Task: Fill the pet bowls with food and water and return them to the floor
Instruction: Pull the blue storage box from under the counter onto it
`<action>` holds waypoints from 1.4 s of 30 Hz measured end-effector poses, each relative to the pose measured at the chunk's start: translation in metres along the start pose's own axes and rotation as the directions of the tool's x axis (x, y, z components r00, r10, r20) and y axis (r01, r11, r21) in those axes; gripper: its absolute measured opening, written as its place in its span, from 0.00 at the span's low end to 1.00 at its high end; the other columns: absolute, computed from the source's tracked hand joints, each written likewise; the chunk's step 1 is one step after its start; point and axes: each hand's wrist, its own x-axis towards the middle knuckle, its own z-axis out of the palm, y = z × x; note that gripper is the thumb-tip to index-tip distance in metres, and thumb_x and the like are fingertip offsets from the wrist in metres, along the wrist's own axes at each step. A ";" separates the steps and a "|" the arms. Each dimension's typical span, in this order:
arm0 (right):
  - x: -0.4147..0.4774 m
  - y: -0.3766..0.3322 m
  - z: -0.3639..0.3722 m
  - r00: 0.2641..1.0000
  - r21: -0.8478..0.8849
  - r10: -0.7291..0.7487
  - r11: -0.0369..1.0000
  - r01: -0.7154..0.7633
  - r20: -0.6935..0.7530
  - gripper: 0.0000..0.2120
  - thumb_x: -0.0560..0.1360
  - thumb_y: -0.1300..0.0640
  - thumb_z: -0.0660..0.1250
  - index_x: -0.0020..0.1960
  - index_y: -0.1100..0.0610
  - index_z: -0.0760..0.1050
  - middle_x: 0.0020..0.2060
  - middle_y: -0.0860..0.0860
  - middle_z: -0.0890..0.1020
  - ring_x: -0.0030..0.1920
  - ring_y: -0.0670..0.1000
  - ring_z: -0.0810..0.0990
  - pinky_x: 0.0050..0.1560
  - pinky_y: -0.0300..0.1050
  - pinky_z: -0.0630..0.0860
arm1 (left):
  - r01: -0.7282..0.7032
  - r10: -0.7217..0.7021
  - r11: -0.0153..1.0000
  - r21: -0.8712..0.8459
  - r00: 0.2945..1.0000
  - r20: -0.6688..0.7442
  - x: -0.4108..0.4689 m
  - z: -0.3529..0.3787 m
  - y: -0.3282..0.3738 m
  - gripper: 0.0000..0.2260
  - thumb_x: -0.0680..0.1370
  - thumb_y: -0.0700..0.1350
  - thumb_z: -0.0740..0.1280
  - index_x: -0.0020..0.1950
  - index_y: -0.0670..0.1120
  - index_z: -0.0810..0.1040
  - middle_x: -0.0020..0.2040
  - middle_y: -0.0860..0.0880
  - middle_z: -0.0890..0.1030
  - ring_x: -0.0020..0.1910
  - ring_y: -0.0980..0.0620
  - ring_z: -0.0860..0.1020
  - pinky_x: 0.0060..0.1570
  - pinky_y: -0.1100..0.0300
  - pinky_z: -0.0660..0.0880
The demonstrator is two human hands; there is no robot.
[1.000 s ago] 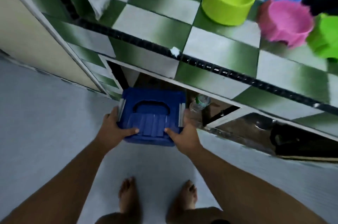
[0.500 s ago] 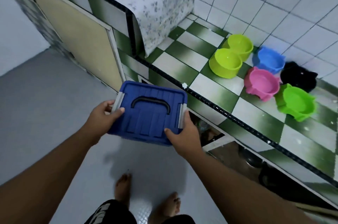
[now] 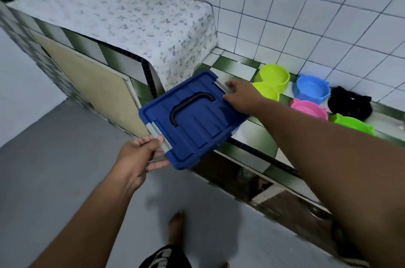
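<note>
While between two hands point(image 3: 140, 155) point(image 3: 242, 98), one box point(image 3: 197, 127); six bowls point(image 3: 275, 75) point(image 3: 266, 92) point(image 3: 311, 89) point(image 3: 309, 109) point(image 3: 349, 103) point(image 3: 352, 124).

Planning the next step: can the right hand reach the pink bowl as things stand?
Probably not yet: the right hand grips the blue box. The pink bowl sits close beside it, so a freed hand likely could.
</note>
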 end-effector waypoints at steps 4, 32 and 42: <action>0.058 -0.004 -0.021 0.999 -0.092 0.016 0.996 -0.020 -0.041 0.20 0.76 0.58 0.66 0.68 0.58 0.75 0.65 0.57 0.78 0.64 0.58 0.76 0.62 0.45 0.72 | 0.016 -0.016 1.000 -0.012 0.998 0.053 0.028 0.038 0.013 0.06 0.78 0.40 0.73 0.48 0.40 0.78 0.39 0.44 0.84 0.37 0.49 0.84 0.39 0.51 0.84; 0.270 0.033 -0.029 0.967 -0.138 0.255 0.958 -0.252 0.008 0.29 0.79 0.49 0.67 0.75 0.59 0.64 0.71 0.59 0.70 0.72 0.62 0.66 0.74 0.51 0.59 | 0.122 -0.073 0.971 -0.207 0.970 0.230 0.198 0.177 0.055 0.08 0.79 0.35 0.70 0.55 0.41 0.73 0.45 0.42 0.82 0.39 0.50 0.85 0.42 0.54 0.83; 0.223 0.026 -0.002 0.985 -0.027 0.095 0.995 -0.100 -0.143 0.26 0.83 0.56 0.60 0.78 0.63 0.60 0.77 0.60 0.62 0.78 0.59 0.59 0.76 0.46 0.53 | 0.115 -0.072 0.975 -0.189 0.973 0.221 0.186 0.181 0.043 0.11 0.79 0.41 0.72 0.56 0.42 0.71 0.55 0.36 0.81 0.45 0.45 0.85 0.47 0.51 0.84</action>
